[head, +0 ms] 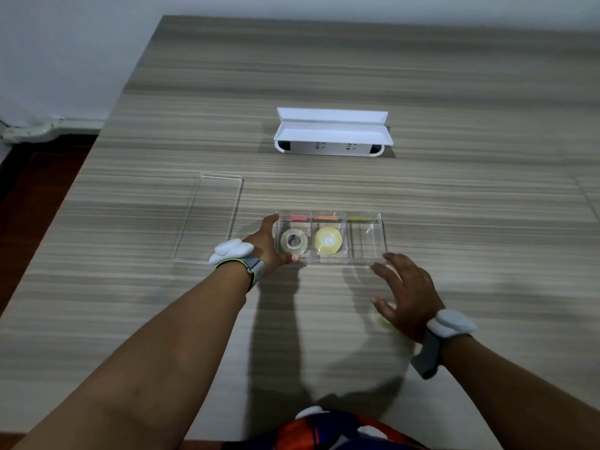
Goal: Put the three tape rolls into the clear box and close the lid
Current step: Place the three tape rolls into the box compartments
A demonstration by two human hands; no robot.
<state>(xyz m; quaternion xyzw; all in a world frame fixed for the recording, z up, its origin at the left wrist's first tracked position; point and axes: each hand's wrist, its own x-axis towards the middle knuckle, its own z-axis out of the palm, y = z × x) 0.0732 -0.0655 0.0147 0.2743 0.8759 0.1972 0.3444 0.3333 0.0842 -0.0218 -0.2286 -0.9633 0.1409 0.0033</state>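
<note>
Clear acrylic box (367,261), three compartments in a row, sits on the wood-grain table (324,69); all positions below are taken from this box. Its left compartment holds a grey-cored clear tape roll (294,242) lying flat; its middle compartment holds a yellow tape roll (328,240), also flat; its right compartment shows only bare wall and floor. Along the box's far wall run three coloured strips, red, orange, yellow-green, one per compartment.

My left hand (265,245) is spread around the box's left end; thumb on the near edge, fingers reaching the far corner, bracing the box, not closed on it. My right hand (407,297) lies just near-right of the box, palm down, fingers loosely spread; a pale yellow-green shape (383,321) shows under the palm, likely the third roll, but I cannot tell whether the hand grips it.

The clear lid (211,219) lies flat to the left of the box, apart from it. A white open case (332,133) stands well beyond the box. Both wrists carry white sensor bands.
</note>
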